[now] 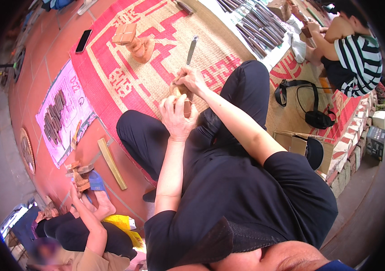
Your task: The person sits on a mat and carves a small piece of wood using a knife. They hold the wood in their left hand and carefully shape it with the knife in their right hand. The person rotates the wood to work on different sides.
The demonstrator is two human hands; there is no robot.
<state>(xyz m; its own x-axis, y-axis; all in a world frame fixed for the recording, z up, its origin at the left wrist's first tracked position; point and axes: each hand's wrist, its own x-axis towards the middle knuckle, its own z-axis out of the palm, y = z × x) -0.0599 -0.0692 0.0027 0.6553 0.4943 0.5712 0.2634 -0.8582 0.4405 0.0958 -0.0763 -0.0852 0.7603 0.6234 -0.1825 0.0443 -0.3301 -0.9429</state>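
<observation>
My left hand (pixel 177 119) is closed around a small carved wooden piece (pixel 187 108) with a block-like end, held above my lap between my bent knees. Over the upper part of that piece, my right hand (pixel 191 82) is bent with its fingers pinched together; what they grip is too small and covered to name. A slim grey metal tool (pixel 192 50) lies just beyond my right knuckles, and I cannot tell if it touches them. Farther up the mat stands a larger carved wooden figure (pixel 140 47) with a square block (pixel 125 34) at its top.
I sit on a red and straw-coloured woven mat (pixel 111 86). Many dark-handled tools (pixel 260 29) lie at upper right, more (pixel 55 116) on a pink sheet at left. A phone (pixel 83 41), wooden strip (pixel 112 163) and black bag (pixel 319 118) lie around. People sit at right and lower left.
</observation>
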